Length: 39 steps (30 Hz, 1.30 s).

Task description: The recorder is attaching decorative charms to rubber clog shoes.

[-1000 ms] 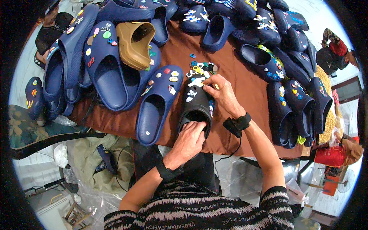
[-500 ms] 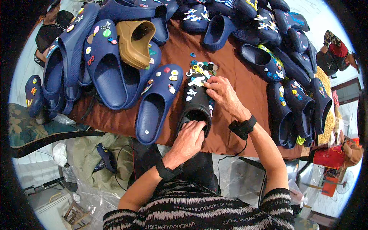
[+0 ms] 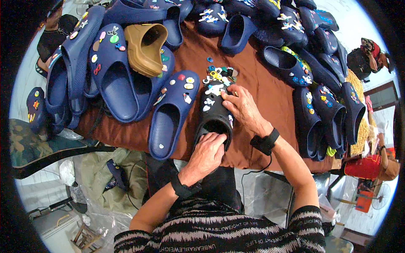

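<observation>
Foam-looking clogs sitting on cloth

The black clog (image 3: 214, 114) and navy clogs (image 3: 172, 114) are looking matt, smooth and rubbery (tan one (image 3: 145, 47) too), charms (image 3: 219, 75) are shining like glossy plastic, brown tablecloth (image 3: 263, 90) is looking soft, woven.

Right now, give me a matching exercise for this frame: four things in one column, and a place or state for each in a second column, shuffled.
Things:
1. left hand
2. right hand
3. tan clog
4. loose charms

Places or states:
A. lying on top of navy clogs
B. fingers in the heel opening of the black clog
C. in a small heap on the brown cloth, just beyond the black clog's toe
D. fingertips pressing on the black clog's upper

Pairs: 1-B, 2-D, 3-A, 4-C
</observation>
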Tool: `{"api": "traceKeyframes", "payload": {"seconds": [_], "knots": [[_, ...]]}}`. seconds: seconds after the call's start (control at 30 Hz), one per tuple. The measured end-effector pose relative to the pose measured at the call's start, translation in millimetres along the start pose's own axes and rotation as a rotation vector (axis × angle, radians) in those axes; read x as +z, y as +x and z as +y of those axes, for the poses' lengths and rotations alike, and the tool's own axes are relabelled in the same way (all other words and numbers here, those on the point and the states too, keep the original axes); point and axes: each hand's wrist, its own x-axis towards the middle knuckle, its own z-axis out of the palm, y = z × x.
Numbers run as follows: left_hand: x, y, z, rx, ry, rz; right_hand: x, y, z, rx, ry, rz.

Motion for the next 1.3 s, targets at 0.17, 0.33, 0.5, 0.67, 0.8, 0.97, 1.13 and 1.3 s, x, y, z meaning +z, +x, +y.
{"api": "traceKeyframes", "payload": {"seconds": [0.17,0.33,0.5,0.67,0.8,0.97,1.13,1.3], "knots": [[3,-1,-1,-0.013,0.016,0.004,-1,-3,10,0.037,0.135,-0.007],[3,-2,-1,-0.023,0.025,0.014,-4,3,24,0.225,0.56,-0.033],[1,-2,1,-0.052,0.004,0.002,0,0,15,0.19,0.345,-0.019],[2,-2,0,-0.048,0.012,0.001,-10,0,29,0.099,0.269,-0.048],[3,-1,-2,-0.014,-0.005,0.007,-29,-4,62,0.368,0.247,0.132],[3,0,-2,-0.026,0.035,-0.009,-33,-45,82,0.55,0.346,0.114],[0,-2,1,-0.074,0.029,-0.039,-25,-48,63,0.684,0.446,0.11],[0,-2,2,-0.067,0.042,-0.045,-12,-41,55,0.498,0.308,0.035]]}}
